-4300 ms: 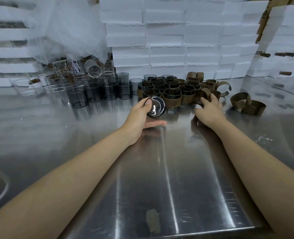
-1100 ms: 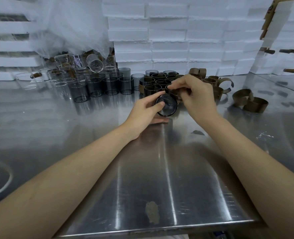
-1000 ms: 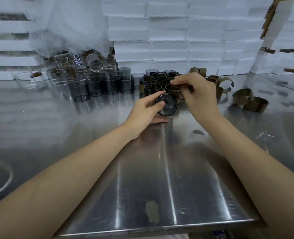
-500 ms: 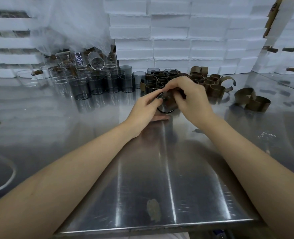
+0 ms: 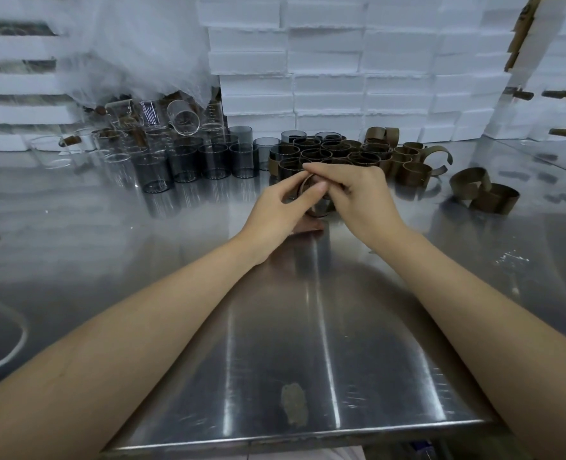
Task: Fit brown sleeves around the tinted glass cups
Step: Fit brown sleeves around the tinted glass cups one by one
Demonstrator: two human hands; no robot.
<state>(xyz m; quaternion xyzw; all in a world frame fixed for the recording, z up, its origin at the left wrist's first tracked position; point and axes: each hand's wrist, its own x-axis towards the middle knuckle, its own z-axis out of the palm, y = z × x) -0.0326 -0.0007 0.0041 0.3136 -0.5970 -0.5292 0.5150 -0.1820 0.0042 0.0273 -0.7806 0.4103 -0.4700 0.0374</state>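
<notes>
Both hands meet over one tinted glass cup lying on its side just above the steel table. My left hand grips the cup from the left. My right hand curls around it from the right and presses a brown sleeve against its wall; most of the sleeve is hidden by fingers. Behind the hands stand several sleeved cups. Bare tinted cups stand in a row to the left. Loose brown sleeves lie curled at the right.
Clear glass cups and a plastic bag crowd the back left. White foam boxes are stacked along the back wall. The steel table's front edge runs below my forearms, with a brown smudge near it.
My right hand picked a brown sleeve from the pile and brought it onto the cup held by my left hand. Both hands now close around the cup, hiding its mouth.
</notes>
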